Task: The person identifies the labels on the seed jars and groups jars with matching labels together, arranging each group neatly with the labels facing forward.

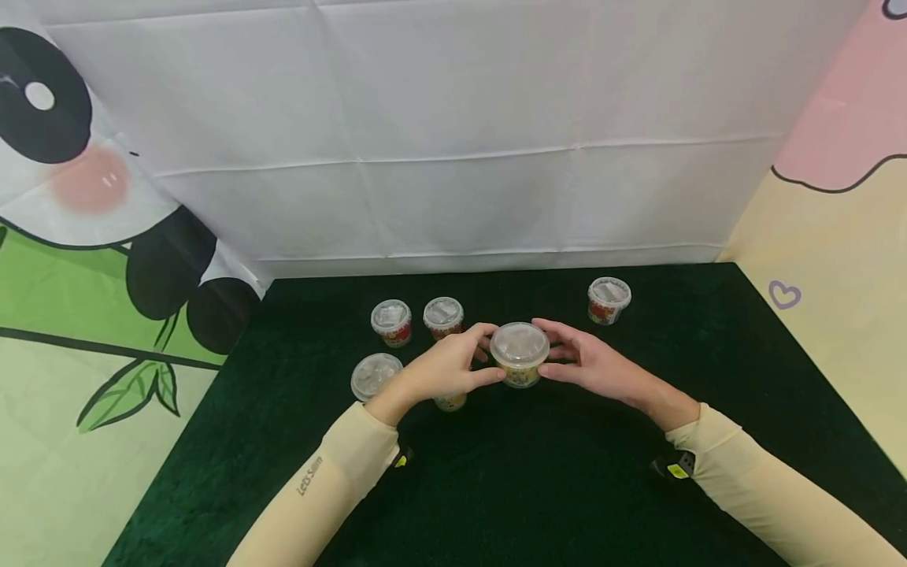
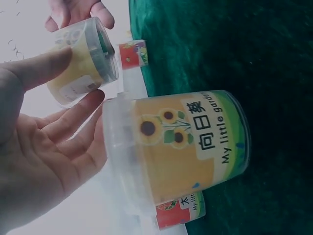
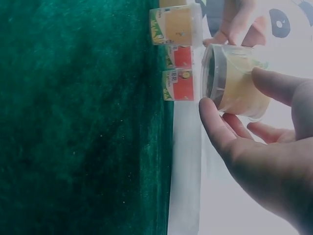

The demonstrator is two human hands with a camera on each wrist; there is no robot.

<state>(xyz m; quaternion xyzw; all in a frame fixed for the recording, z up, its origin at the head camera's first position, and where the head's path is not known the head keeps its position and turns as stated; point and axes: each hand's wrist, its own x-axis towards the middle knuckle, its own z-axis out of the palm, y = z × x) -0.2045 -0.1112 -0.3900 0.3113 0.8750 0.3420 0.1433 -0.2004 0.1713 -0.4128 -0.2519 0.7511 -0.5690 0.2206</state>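
A round lidded plastic tub (image 1: 520, 354) with a yellow label is between both hands, raised above the dark green cloth. My left hand (image 1: 453, 362) holds it from the left, thumb on its side and fingers curving behind. From the other side, my right hand (image 1: 588, 362) grips it with thumb and fingertips. In the left wrist view a yellow tub with sunflowers (image 2: 178, 142) stands close to the left fingers. Another lidded tub (image 1: 449, 402) is mostly hidden beneath the left hand. By the left wrist sits a tub with a clear lid (image 1: 375, 376).
Two red-labelled tubs (image 1: 392, 321) stand behind the left hand, one of them partly covered by it. Another red-labelled tub (image 1: 608, 300) stands at the back right. White fabric (image 1: 453, 197) rises along the table's back edge, with printed cloth on both sides.
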